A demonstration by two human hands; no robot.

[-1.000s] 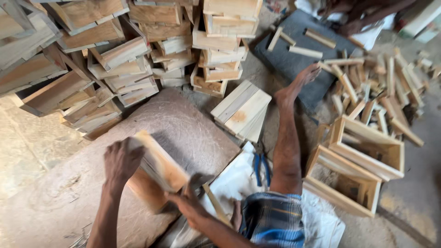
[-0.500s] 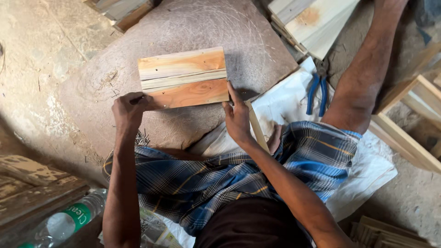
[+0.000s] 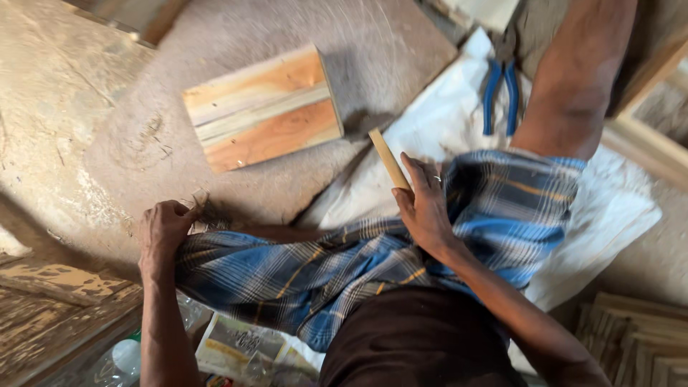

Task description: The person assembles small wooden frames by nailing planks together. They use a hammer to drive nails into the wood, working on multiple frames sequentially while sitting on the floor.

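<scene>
One large round board (image 3: 236,43) lies on the sandy floor and carries the work; its far edge is cut off by the top of the view. One white sheet (image 3: 609,208) spreads at the board's right edge, under the person's legs, and part of it is hidden by the blue checked cloth (image 3: 315,272) on the lap. One wooden panel (image 3: 263,109), made of three joined planks, lies flat near the middle of the board, apart from both hands. One pair of pliers with blue handles (image 3: 501,89) rests on the white sheet beside the bare leg; its head is blurred and hard to make out. One thin wooden strip (image 3: 389,159) stands tilted at the board's right edge, and the right hand (image 3: 424,208) holds its lower end, fingers curled loosely around it. The left hand (image 3: 163,231) is at the near edge of the board, fingers closed into a fist on the edge of the cloth. One plastic bottle (image 3: 118,362) lies at the lower left, mostly cut off.
</scene>
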